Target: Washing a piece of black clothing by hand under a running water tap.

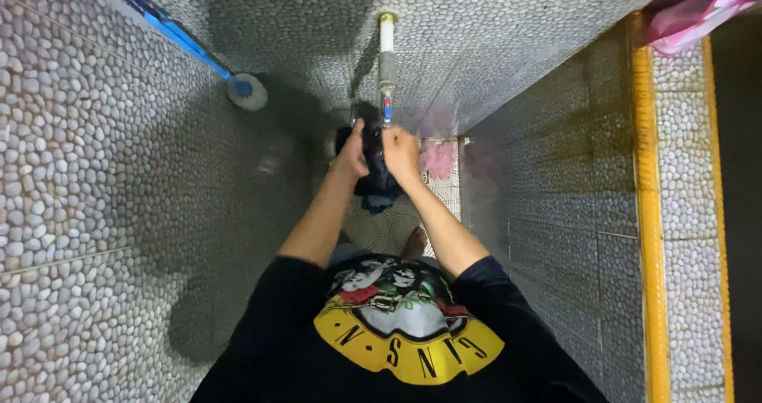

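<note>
Nearest the camera, at six o'clock, is the person's black T-shirt (397,347) with a yellow round print on the chest, and from its short sleeves both bare forearms reach toward twelve o'clock. Below them a patch of pale patterned floor (393,228) shows, with a bare foot (413,243) at its edge just beside the right forearm. The room is a narrow stall walled in small grey and white pebbles: the left wall (95,173) fills the nine o'clock side, the back wall (492,30) runs across the top, and a low wall (548,205) on the three o'clock side is topped by a yellow strip (652,213). A blue-handled brush (246,90) leans against the left wall at about eleven o'clock, its round head downward. A pipe with a tap (386,70) comes out of the back wall at twelve o'clock, straight above the hands. Something pink and fluffy (437,159) sits at about one o'clock, just beside the right hand, and pink cloth (698,14) hangs over the top right corner. The left hand (351,155) and the right hand (401,153) are held close together under the tap, wrists bent, both clenched on a dark cloth (375,182) that is bunched between them and hangs down below the fingers, at the centre of the view.
</note>
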